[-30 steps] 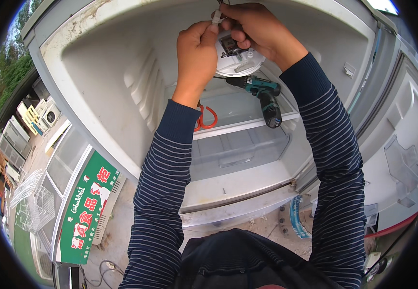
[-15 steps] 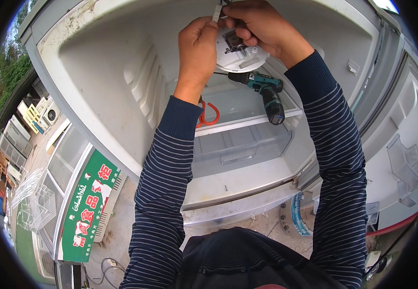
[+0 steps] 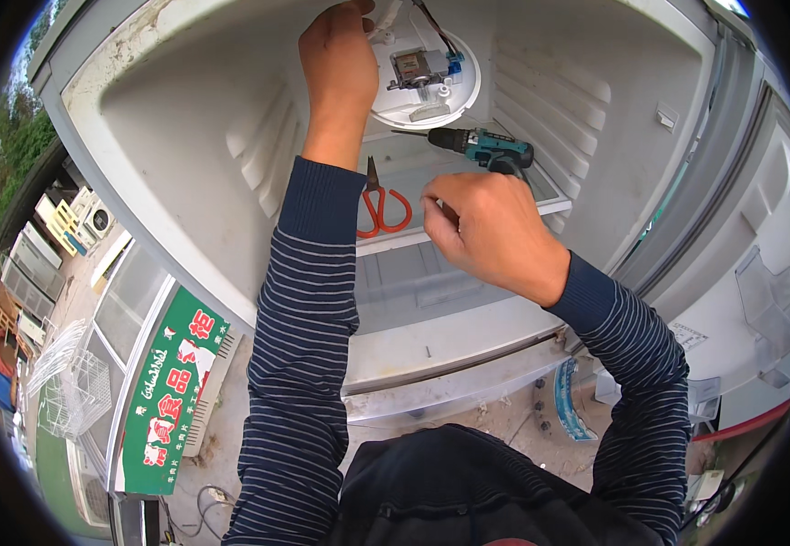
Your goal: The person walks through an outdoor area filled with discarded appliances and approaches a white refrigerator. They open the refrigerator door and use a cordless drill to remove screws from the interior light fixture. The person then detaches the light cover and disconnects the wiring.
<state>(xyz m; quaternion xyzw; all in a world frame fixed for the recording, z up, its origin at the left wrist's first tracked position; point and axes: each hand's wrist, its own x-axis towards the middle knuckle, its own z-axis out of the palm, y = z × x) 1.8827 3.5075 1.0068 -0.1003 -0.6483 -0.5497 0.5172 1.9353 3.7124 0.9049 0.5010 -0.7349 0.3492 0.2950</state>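
Note:
My left hand [image 3: 340,64] is raised at the top inside a refrigerator compartment, fingers curled at the end of a narrow white plastic piece [image 3: 386,20]; its fingertips are partly cut off by the frame. Beside it hangs a round white cover [image 3: 468,91] bearing a small motor-like metal unit [image 3: 418,66] with dark wires [image 3: 438,27] and a blue plug. My right hand [image 3: 495,227] is closed in front of the glass shelf; what its curled fingers hold, if anything, is hidden. Red-handled scissors [image 3: 381,211] lie left of it. A teal cordless drill [image 3: 495,148] lies behind it, its grip partly covered.
Below the glass shelf is a clear drawer [image 3: 390,291]. The refrigerator's door [image 3: 732,300] with clear bins stands open at the right. A green sign panel [image 3: 172,391] and a white wire rack [image 3: 72,391] are outside at the left. A small screw-like piece [image 3: 428,351] lies on the front ledge.
My right hand has left the white piece and come down toward me, to the front of the shelf. My left hand has shifted left and up. The round cover now shows more fully.

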